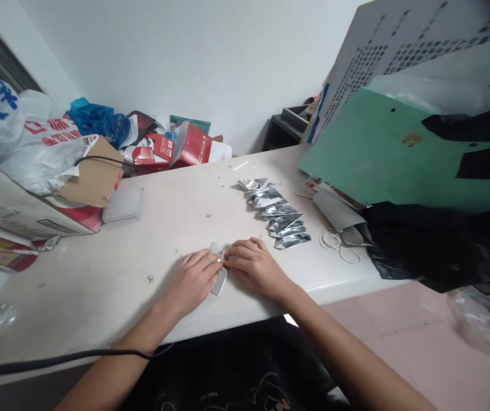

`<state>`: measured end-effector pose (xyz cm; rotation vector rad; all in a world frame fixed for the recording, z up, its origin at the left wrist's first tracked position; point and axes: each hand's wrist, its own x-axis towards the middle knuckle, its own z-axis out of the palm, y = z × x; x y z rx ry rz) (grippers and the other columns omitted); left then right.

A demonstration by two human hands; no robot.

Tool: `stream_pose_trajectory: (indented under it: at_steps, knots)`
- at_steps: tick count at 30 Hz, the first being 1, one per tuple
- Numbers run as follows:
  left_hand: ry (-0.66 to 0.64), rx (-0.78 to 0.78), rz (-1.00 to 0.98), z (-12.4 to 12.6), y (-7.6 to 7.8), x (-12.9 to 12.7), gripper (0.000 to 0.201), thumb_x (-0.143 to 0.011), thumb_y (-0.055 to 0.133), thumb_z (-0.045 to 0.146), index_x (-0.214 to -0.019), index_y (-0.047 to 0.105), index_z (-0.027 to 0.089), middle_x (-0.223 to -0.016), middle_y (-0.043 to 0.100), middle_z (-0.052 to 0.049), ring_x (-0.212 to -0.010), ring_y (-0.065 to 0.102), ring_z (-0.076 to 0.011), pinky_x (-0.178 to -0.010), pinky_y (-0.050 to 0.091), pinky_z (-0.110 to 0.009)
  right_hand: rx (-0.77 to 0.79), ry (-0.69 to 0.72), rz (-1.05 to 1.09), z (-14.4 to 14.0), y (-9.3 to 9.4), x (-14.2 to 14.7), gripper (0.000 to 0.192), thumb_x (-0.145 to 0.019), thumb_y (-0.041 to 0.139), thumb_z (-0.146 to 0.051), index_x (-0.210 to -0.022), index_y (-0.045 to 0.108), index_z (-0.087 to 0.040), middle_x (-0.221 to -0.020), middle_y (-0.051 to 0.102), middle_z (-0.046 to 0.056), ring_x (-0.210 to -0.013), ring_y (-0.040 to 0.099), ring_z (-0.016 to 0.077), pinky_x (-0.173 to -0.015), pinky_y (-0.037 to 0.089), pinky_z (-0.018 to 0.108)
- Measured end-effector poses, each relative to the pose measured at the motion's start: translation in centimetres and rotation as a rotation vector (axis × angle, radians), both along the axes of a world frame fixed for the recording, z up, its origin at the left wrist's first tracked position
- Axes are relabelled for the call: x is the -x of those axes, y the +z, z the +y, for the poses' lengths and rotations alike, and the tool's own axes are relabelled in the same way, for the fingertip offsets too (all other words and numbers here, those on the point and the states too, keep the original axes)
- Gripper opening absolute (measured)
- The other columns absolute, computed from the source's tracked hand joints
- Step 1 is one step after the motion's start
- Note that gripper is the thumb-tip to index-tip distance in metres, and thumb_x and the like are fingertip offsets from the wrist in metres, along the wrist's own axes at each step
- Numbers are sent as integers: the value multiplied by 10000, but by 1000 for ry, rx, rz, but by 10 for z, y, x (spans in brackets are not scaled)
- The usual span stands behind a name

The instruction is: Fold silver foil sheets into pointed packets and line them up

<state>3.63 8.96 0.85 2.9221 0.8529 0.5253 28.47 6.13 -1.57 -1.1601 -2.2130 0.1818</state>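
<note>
Near the table's front edge my left hand (194, 278) has its fingers pressed together on a small silver foil piece (220, 283). Facing it, my right hand (254, 267) pinches the right side of the same foil piece, with the fingertips of both hands almost touching. Part of the foil shows above and below the fingers; its middle is hidden, so its folds cannot be made out. Beyond my right hand lies a slanting row of several folded silver foil pieces (280, 212), creased and partly overlapping.
Pale rubber bands (340, 246) lie at the table's right edge, near a black plastic bag (416, 242) and green board (403, 142). At left stand a cardboard box (35, 214) and a white flat case (123, 204). A black cable (65, 359) crosses the front left.
</note>
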Motion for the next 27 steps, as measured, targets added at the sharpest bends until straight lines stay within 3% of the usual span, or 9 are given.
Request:
stream_pose_trajectory:
  at_steps: [4,8,12,14,18,23,27]
  knots:
    - [-89,22,-70,-24,2,4,260,-1122,562,275,-1330,701,204,-1300,775,-63,-1319,666,-254,-1065,570,-436,52,75,20,-15,3,-1,238,-1077,575,-187,-1161,782,-269,-1242,806,25,-1246,680,242,-1073,429,454]
    - [-232,172,29,-49,14,10,567,-1013,705,593,-1410,641,193,-1388,726,-114,-1348,637,-321,-1083,558,-498,115,118,56,-35,11,-2,248,-1059,574,-213,-1168,790,-269,-1251,807,30,-1303,672,240,-1093,485,462]
    - [-242,198,51,-66,21,17,286,-1050,660,250,-1335,668,223,-1334,740,-70,-1256,676,-257,-1003,580,-421,181,194,77,-51,16,-6,329,-1041,554,-181,-1221,795,-314,-1259,812,-6,-1373,645,217,-1121,530,458]
    - [-216,182,-13,-70,20,19,258,-1053,585,150,-1275,693,227,-1230,766,-52,-1169,698,-228,-954,585,-390,198,209,75,-54,15,-9,373,-1042,544,-176,-1277,782,-341,-1266,812,-11,-1377,650,214,-1145,523,481]
    - [-170,123,-93,-64,15,17,222,-1059,556,109,-1174,714,214,-1113,780,-37,-1092,702,-215,-936,578,-384,179,131,83,-49,7,-12,412,-1077,504,-179,-1375,733,-349,-1262,815,2,-1354,672,217,-1229,413,533]
    - [-118,51,-88,-41,8,2,183,-1048,562,111,-1069,719,201,-1068,782,-38,-1068,715,-221,-895,575,-392,162,-97,93,-32,-6,-5,295,-1132,518,-277,-1286,763,-331,-1209,820,28,-1263,703,236,-1221,316,514]
    - [-70,-2,-31,-24,3,-7,174,-1047,569,150,-1059,734,204,-1282,772,-57,-1292,665,-280,-1004,577,-437,86,-190,-33,-22,-9,0,309,-1133,512,-250,-1267,779,-329,-1235,795,50,-1208,683,240,-1189,283,506]
